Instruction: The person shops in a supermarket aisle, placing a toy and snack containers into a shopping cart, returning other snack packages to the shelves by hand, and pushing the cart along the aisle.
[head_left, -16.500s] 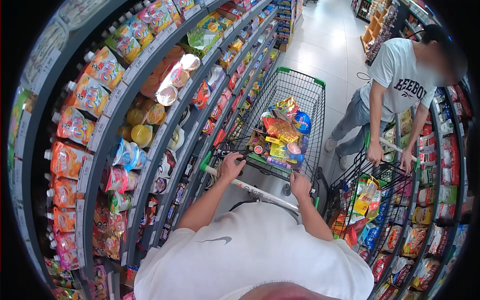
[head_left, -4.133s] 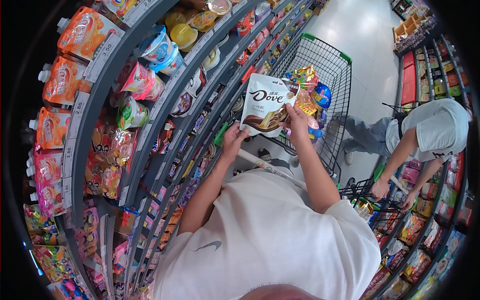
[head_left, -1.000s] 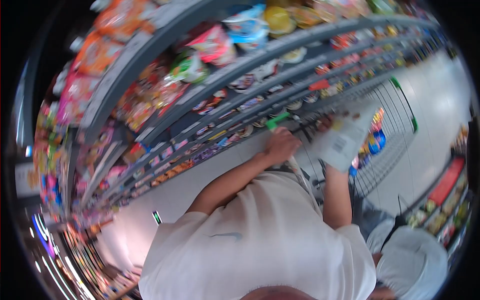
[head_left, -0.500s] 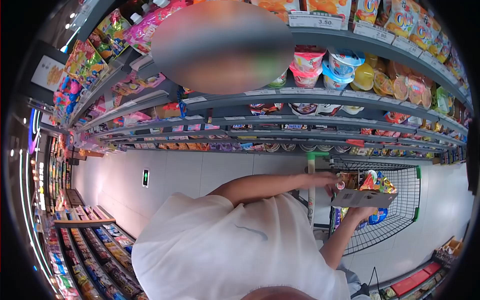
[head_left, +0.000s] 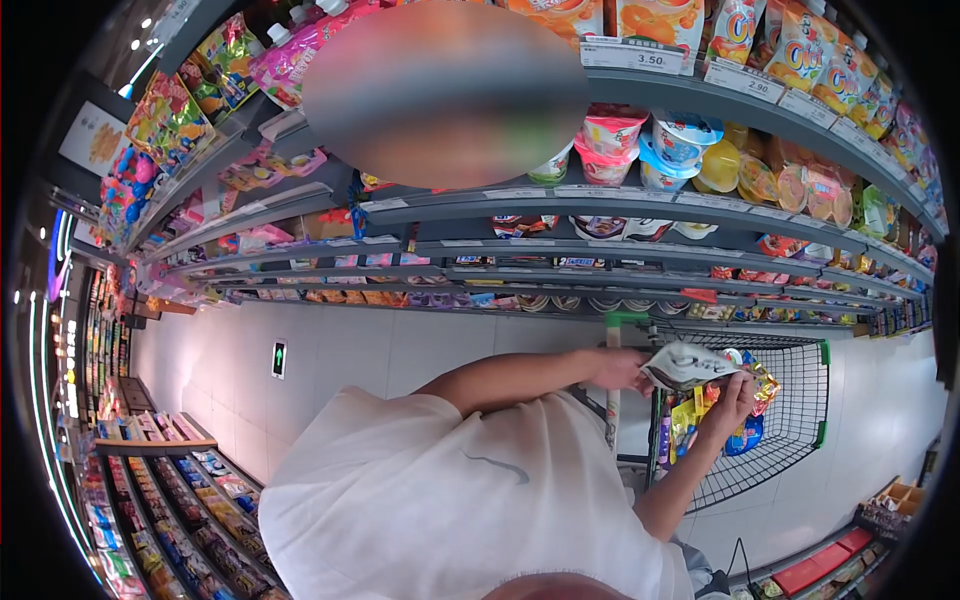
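A white and brown bag (head_left: 690,366) is held over the near end of the shopping cart (head_left: 790,462). At its left end my left hand (head_left: 620,369) has its fingers closed on it. My right hand (head_left: 734,398) grips the other end between thumb and fingers. Under and beyond the bag, several colourful packets lie in the cart, among them a blue package (head_left: 745,436) and a yellow packet (head_left: 683,418). The cart's white handle bar (head_left: 612,415) runs just below my left hand.
Long shelves (head_left: 760,205) of cups and pouches curve across ahead. Another rack (head_left: 190,500) stands at the lower left. A red-edged shelf (head_left: 815,568) is at the lower right. Part of another person's clothing (head_left: 700,568) shows beside my right side.
Since a second ago the view has turned to face the shelves. Over the last half second the bag has tilted, so its printed face shows instead of a plain grey side. My left hand has closed on its edge.
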